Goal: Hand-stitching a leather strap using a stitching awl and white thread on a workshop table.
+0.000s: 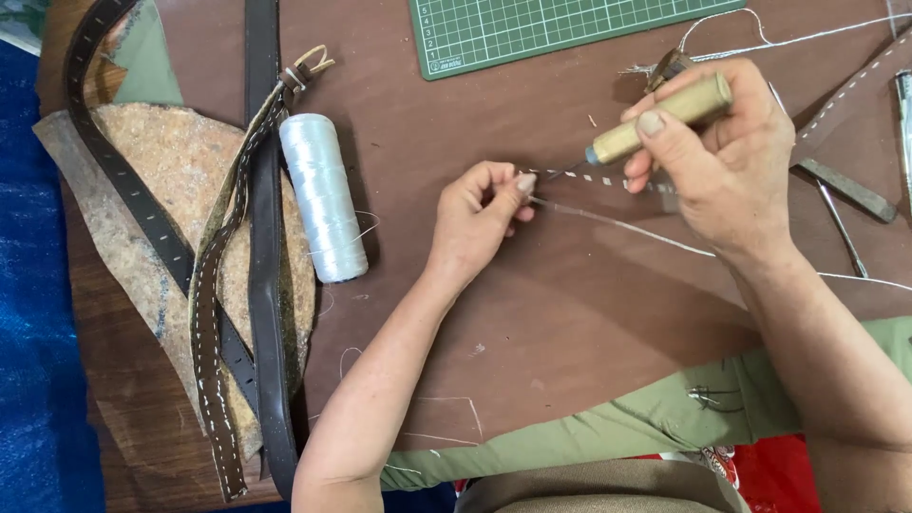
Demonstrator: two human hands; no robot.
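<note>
**Stitching along the leather edge**

The big brown leather sheet [570,313] covers most of the bench in front of me. It looks stiff enough to lie flat yet should still flex, so I judge it best steadied close to the seam rather than at a far corner. To my left a pile of dark straps [261,285] rests on a rough stone slab [161,161], with a spool of white thread [323,195] just beside them and a green cutting mat [551,28] above.

My right hand [722,161] is closed around the wooden awl [660,119], its fine tip pointing down at the row of white stitches [608,180]. My left hand [480,214] pinches the needle [560,203], thumb and fingers shut on it; thin and slippery, it wants a firm grip near the eye. The waxed-looking thread [655,235] trails off to the right, light and limp.
</note>
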